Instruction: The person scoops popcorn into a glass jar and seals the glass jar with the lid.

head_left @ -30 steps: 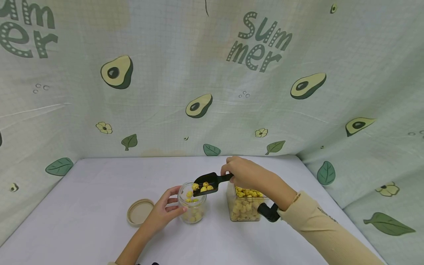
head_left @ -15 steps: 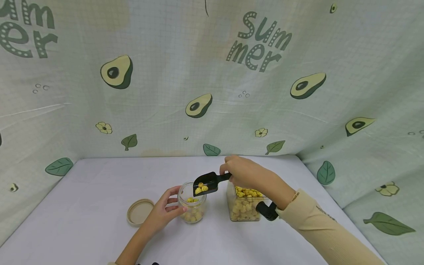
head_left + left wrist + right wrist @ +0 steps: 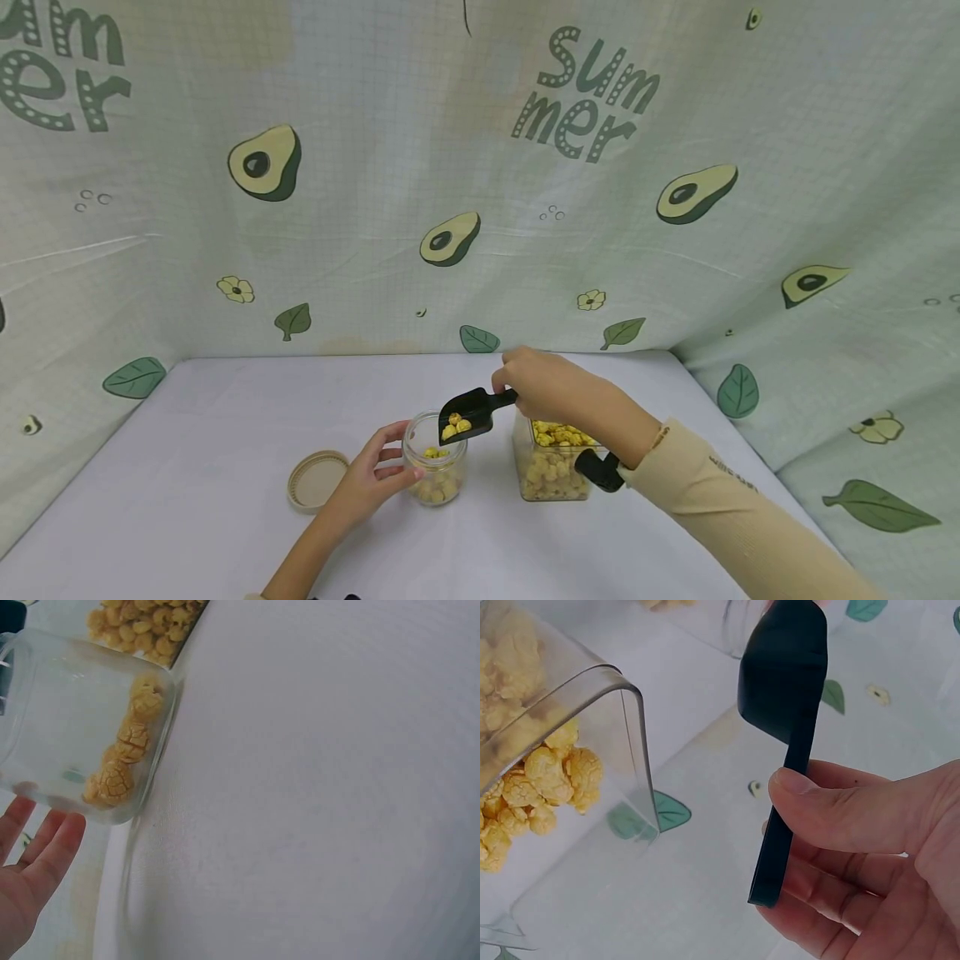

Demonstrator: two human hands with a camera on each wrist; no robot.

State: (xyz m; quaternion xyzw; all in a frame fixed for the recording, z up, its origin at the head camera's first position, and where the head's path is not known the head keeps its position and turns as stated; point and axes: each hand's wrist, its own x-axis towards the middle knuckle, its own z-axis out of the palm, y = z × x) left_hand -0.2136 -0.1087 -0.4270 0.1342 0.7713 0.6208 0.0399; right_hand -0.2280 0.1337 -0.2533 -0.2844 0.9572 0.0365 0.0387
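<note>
My right hand (image 3: 551, 385) grips the handle of a black scoop (image 3: 472, 408), thumb on one side and fingers on the other in the right wrist view. Several pieces of yellow popcorn (image 3: 456, 427) lie in the scoop, whose tip is over the mouth of a clear jar (image 3: 435, 475). My left hand (image 3: 375, 477) holds that jar by its left side, thumb in front and fingers spread behind. Popcorn pieces (image 3: 116, 782) rest on the jar's bottom. In the left wrist view the thumb is out of sight.
A clear square container (image 3: 555, 475) with much popcorn stands right of the jar, under my right forearm. A round beige lid (image 3: 318, 481) lies left of the jar, beside my left wrist. A white cloth covers the table (image 3: 225, 433); a printed curtain (image 3: 360, 183) hangs behind it.
Some popcorn has dropped from the scoop into the jar, and fewer pieces lie in the scoop. My right hand has shifted slightly left and up. The left hand and jar stay put.
</note>
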